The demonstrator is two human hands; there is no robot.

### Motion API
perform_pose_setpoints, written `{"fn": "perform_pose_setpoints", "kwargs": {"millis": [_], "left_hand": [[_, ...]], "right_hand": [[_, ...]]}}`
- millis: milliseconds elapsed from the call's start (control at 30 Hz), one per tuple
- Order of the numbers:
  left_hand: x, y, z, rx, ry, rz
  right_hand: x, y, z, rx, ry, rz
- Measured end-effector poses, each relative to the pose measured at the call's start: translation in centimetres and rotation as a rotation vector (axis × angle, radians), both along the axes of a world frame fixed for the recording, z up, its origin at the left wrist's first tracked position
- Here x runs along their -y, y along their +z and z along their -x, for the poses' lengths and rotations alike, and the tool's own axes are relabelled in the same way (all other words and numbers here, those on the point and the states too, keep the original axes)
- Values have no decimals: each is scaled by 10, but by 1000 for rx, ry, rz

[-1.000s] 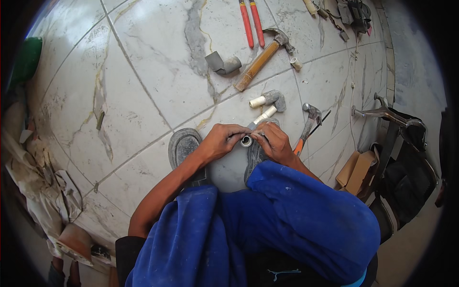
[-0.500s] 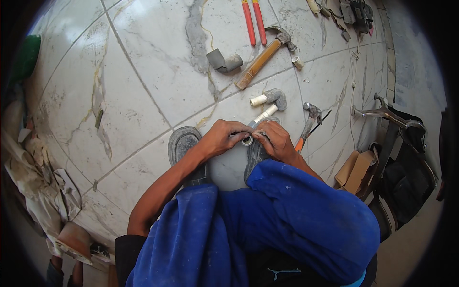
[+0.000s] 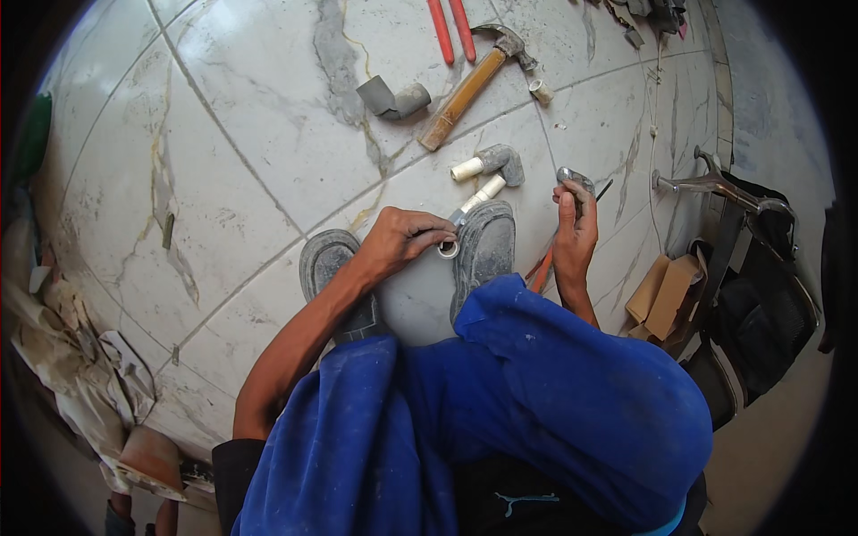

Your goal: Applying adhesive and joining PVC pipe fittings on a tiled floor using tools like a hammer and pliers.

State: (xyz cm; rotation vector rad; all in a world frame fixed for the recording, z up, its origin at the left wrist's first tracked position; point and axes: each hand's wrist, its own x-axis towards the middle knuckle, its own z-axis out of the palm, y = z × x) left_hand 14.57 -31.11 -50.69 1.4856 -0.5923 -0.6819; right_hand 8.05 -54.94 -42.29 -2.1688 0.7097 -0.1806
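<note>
My left hand (image 3: 404, 239) is closed in a pinch between my shoes, at a small pipe piece (image 3: 448, 250) with a pale, round open end. A narrow grey-blue strip (image 3: 458, 217) shows just beyond its fingertips; what it belongs to is hidden. Farther off lies a grey elbow fitting (image 3: 507, 163) with two white pipe stubs (image 3: 466, 170) in it. To the right, my right hand (image 3: 575, 234) has its fingers curled at the metal head of a small hammer (image 3: 576, 179). An orange handle (image 3: 541, 271) shows beside that wrist, partly hidden by it.
A wooden-handled claw hammer (image 3: 469, 103), a grey pipe elbow (image 3: 393, 98), red-handled pliers (image 3: 452, 31) and a short pipe piece (image 3: 541, 91) lie on the tiles ahead. A cardboard box (image 3: 666, 295) and a black chair (image 3: 760, 330) stand right. Cloth (image 3: 63, 357) lies left.
My right hand has left the pinch beside the left hand and moved right to the small hammer's head. My left hand stays at the pipe piece. The view has shifted slightly.
</note>
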Motion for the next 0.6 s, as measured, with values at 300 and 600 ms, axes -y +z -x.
{"fn": "perform_pose_setpoints", "kwargs": {"millis": [300, 600], "left_hand": [[1, 8, -3, -260, -30, -75], [2, 1, -1, -202, -10, -34]], "right_hand": [[53, -67, 104, -630, -344, 503], [91, -62, 97, -562, -330, -42]]}}
